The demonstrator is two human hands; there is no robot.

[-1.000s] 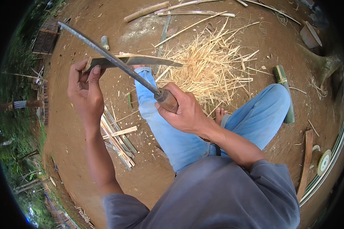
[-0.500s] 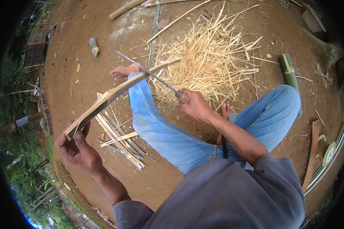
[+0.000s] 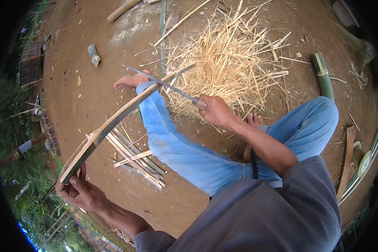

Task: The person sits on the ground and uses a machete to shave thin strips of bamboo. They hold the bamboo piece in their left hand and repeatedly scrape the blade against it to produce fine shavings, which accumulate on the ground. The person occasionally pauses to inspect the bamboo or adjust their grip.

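Note:
My left hand (image 3: 83, 193) grips the near end of a long split bamboo strip (image 3: 119, 115), its fingers and thumb closed round it. The strip slants up and away across my left shin, pale on its upper side and dark along its edge. In my right hand (image 3: 217, 111) is a knife (image 3: 177, 91), held by its wooden handle. Its narrow blade crosses the strip near the far end, pointing to the left and touching or very close to it. Behind the strip's far end lies a heap of pale bamboo shavings (image 3: 227, 67).
Several split bamboo pieces (image 3: 136, 157) lie on the dirt ground beside my left leg. A short green bamboo piece (image 3: 94, 55) is at the far left, and a green bamboo length (image 3: 322, 75) lies past my right knee. A wooden plank (image 3: 345, 161) is at the right.
My left hand has moved left and toward me, drawing the strip's near end along with it. The knife still crosses near the strip's far end; my right hand has shifted only slightly.

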